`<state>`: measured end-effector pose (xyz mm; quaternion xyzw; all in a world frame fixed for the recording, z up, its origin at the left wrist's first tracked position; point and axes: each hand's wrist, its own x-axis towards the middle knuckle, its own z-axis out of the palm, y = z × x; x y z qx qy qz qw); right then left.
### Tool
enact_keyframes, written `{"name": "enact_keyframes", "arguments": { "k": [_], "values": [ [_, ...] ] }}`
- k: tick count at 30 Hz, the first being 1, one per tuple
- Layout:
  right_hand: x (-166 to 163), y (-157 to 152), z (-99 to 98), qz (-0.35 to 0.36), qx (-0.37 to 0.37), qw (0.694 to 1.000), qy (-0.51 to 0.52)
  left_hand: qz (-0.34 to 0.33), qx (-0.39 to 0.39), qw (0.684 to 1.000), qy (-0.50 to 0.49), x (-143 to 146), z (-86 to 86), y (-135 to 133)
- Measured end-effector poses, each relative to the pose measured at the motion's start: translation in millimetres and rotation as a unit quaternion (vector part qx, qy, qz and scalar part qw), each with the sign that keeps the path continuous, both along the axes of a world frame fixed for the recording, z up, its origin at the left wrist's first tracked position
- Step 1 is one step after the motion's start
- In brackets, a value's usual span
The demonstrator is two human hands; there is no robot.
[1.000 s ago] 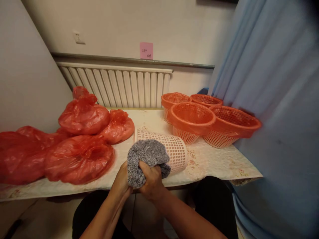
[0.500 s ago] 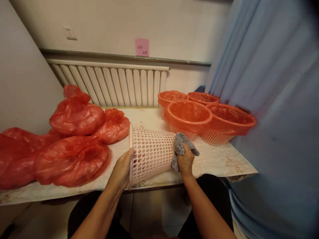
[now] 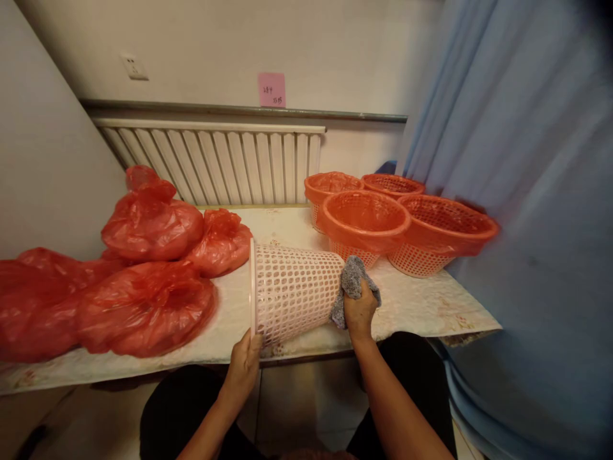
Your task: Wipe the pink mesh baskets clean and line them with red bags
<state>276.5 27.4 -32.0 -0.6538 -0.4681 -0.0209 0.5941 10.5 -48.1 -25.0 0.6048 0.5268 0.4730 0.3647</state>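
Observation:
A pale pink perforated plastic wastebasket (image 3: pixel 297 291) lies on its side over the cloth-covered table, its rim to the left and its base to the right. My left hand (image 3: pixel 245 361) is closed on the lower part of the rim, thumb on the outside. With my right hand (image 3: pixel 360 313) I grip a grey cleaning cloth (image 3: pixel 353 276) and press it against the base. The fingertips of my right hand are hidden by the cloth.
Several red plastic bags (image 3: pixel 148 306), tied and full, are heaped on the left of the table (image 3: pixel 416 306). Several wastebaskets with red liners (image 3: pixel 366 217) stand at the back right. A blue curtain (image 3: pixel 536 191) hangs along the right; a radiator (image 3: pixel 230 163) is behind.
My left hand has slid down the rim toward the near edge. The wastebasket has shifted slightly, and my right hand with the cloth has moved a little to the right at its base.

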Motion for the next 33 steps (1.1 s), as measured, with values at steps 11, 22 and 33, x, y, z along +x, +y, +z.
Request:
{"name": "enact_keyframes", "arguments": {
  "k": [11,22,33],
  "values": [
    [-94,-36,27.6,0.161,0.057,0.981,-0.095,0.025,-0.009,0.999,-0.019,12,27.0,15],
    [-126,-43,41.7,0.277,0.121,0.932,-0.199,0.046,-0.029,0.995,-0.085,8,40.7,14],
    [0,9,8.2,0.032,-0.003,0.997,-0.068,0.043,-0.032,0.994,-0.093,16,41.1,24]
  ]
}}
